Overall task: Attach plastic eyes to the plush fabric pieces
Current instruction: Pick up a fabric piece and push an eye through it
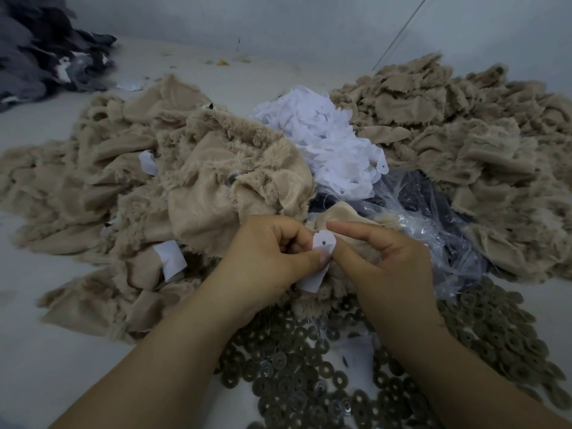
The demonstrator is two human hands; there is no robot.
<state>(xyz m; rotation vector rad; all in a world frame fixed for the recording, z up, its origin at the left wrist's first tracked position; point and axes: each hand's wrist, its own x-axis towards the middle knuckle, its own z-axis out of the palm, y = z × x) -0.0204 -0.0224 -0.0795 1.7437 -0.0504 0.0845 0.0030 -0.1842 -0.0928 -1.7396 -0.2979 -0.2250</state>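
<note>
My left hand and my right hand meet at the centre over a beige plush piece. Between the fingertips sits a small white felt patch with a dark hole in it, lying on the plush. The left thumb and curled fingers pinch the patch's lower part. The right hand grips the plush, its index finger stretched along the top of the patch. No plastic eye shows between the fingers. A spread of dark ring washers lies in front of my forearms.
A heap of beige plush pieces with white patches lies at the left, another beige heap at the right. White felt cut-outs pile up behind. A clear plastic bag with dark contents lies right of my hands. Dark grey fabric fills the far left corner.
</note>
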